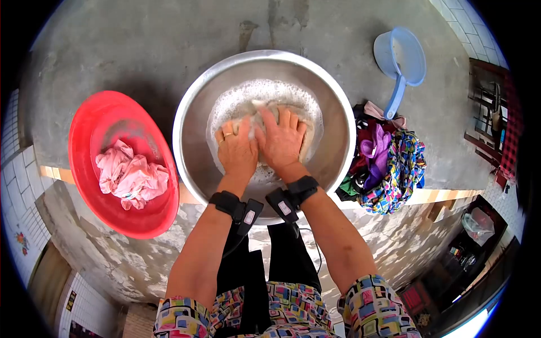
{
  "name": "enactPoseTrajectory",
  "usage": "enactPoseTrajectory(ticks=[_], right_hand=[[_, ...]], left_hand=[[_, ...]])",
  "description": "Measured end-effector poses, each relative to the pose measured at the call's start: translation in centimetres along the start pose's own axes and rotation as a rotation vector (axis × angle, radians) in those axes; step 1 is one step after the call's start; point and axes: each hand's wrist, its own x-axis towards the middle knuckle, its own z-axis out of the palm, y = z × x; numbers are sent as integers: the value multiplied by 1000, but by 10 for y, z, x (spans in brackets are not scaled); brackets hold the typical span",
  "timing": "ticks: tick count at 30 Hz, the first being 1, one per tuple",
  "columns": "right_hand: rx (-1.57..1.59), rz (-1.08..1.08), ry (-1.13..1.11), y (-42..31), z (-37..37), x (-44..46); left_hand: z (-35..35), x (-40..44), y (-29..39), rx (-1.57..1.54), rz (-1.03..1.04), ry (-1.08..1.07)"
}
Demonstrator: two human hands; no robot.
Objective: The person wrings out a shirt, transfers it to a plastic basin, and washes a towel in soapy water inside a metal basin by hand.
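A wide metal basin (pixel 194 132) holds water with white foam (pixel 270 90) and a wet beige cloth (pixel 307 135). Down inside it, my left hand (pixel 239 151) presses on the cloth's left side, its fingers bent over the fabric and a ring on one of them. Close beside it, my right hand (pixel 282 141) lies on the cloth with its fingers spread and stretched forward. The thumbs are almost touching. Much of the cloth is hidden beneath my hands and the suds.
Left of the basin, a red tub (pixel 81 141) tilts over the ledge's edge with pink clothing (pixel 132 174) in it. A heap of colourful clothes (pixel 389 160) lies on the right. Behind that heap, a blue dipper (pixel 386 53) rests on the grey concrete surface (pixel 141 50).
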Motion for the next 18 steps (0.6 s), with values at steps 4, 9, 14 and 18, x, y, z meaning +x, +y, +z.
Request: enactPoseTrajectory(ticks=[4,9,14,18], right_hand=[[-19,-40,-76,2,11,55],[444,164,-65,-1,-38,60],[750,138,-117,4,-88,-3],[148,120,135,8,-25,-13]], left_hand=[[0,42,-5,38,-104,-102],[-15,59,3,-463,-237,-123],[-47,17,13,-596,-119,122],[4,-5,1,42,-66,62]])
